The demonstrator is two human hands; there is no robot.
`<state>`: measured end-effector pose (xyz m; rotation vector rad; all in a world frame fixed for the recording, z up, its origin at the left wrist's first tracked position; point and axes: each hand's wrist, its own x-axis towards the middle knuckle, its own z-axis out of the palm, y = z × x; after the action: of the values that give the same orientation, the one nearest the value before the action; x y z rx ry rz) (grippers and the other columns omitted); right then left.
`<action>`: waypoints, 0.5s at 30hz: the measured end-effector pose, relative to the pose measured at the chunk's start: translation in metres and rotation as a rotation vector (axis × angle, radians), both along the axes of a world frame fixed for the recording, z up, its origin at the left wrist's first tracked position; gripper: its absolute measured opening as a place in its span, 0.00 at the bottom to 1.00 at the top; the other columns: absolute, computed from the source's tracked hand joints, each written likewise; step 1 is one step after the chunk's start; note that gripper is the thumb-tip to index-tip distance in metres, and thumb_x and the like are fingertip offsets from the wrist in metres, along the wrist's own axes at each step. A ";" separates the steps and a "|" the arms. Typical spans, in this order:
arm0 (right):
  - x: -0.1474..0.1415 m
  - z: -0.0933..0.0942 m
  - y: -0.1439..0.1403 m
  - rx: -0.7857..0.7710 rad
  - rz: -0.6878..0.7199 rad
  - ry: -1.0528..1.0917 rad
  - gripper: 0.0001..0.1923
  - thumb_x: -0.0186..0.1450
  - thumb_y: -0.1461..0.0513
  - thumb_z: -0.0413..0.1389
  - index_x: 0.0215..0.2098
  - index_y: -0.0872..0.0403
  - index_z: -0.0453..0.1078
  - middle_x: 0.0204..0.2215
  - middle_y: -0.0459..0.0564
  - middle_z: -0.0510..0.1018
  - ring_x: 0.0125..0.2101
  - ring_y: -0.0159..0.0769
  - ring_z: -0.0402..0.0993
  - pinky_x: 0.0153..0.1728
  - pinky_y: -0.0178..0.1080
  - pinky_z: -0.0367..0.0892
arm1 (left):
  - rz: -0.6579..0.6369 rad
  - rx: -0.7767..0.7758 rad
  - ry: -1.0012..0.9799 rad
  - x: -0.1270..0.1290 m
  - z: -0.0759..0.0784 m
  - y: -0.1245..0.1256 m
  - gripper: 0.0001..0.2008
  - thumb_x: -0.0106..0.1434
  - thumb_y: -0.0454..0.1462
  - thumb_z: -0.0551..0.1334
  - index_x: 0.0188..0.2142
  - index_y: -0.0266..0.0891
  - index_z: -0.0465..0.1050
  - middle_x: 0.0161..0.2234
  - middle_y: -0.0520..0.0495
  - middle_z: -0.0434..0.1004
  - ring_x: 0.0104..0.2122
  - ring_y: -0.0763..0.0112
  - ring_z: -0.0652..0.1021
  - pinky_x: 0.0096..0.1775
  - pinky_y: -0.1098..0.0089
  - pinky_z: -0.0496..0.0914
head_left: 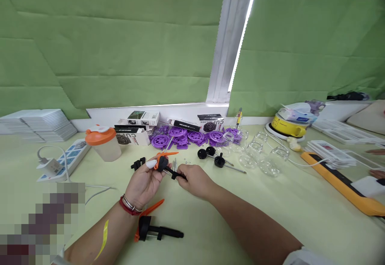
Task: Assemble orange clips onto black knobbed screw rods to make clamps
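— What has the person got there?

— A small black and orange clamp piece, held up above the pale green surface, about the middle of it. The left hand has its grip closed round the orange end, fingers wrapped, one fingertip covered in white. The right hand pinches the black arm of the same piece, thumb and fingers closed tight on its far end.

— Does it look heavy?

— No, light hard plastic by the look of it, stiff, not slippery. I'd say the thin orange lever is the weak part; the thick black body is where to take hold, as the hands nearly do.

— And around them?

— A second assembled clamp lies on the surface just below the left wrist, orange lever pointing up. Loose metal pins lie just beyond the hands. Farther back, purple discs in a heap, black knobs on rods beside them, and clear glass jars to the right. An orange-lidded cup stands left, near a power strip.

— Anyone else?

— Fingertips of another person show at the far right edge.
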<state>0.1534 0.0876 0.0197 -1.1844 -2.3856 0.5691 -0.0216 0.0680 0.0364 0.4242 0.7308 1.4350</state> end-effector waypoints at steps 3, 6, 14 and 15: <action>-0.001 -0.001 -0.001 -0.003 0.026 0.043 0.03 0.61 0.63 0.52 0.32 0.55 0.67 0.27 0.47 0.73 0.26 0.31 0.65 0.27 0.31 0.53 | -0.001 0.014 0.006 0.001 -0.001 0.000 0.11 0.57 0.27 0.56 0.38 0.34 0.75 0.32 0.44 0.79 0.35 0.64 0.79 0.43 0.61 0.75; -0.002 -0.002 -0.002 -0.007 0.030 0.085 0.03 0.63 0.63 0.51 0.32 0.55 0.66 0.28 0.47 0.73 0.28 0.31 0.66 0.28 0.32 0.55 | 0.005 0.048 0.022 0.003 -0.001 -0.002 0.10 0.58 0.28 0.56 0.37 0.34 0.75 0.34 0.43 0.79 0.36 0.64 0.79 0.44 0.61 0.75; -0.001 -0.004 -0.002 -0.036 0.073 0.151 0.03 0.64 0.64 0.50 0.33 0.55 0.66 0.29 0.47 0.72 0.30 0.32 0.66 0.31 0.32 0.57 | 0.024 0.091 0.045 0.008 0.000 -0.007 0.09 0.59 0.31 0.57 0.37 0.34 0.75 0.38 0.41 0.79 0.40 0.63 0.78 0.45 0.62 0.73; -0.001 -0.004 -0.002 -0.040 0.075 0.160 0.03 0.64 0.64 0.50 0.33 0.55 0.66 0.28 0.47 0.72 0.29 0.32 0.66 0.30 0.32 0.57 | 0.021 0.093 0.065 0.007 0.000 -0.006 0.09 0.59 0.31 0.58 0.37 0.33 0.76 0.38 0.41 0.79 0.40 0.62 0.78 0.45 0.62 0.73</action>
<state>0.1523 0.0853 0.0162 -1.0280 -2.3004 0.7115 -0.0147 0.0618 0.0362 0.5383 0.7246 1.4847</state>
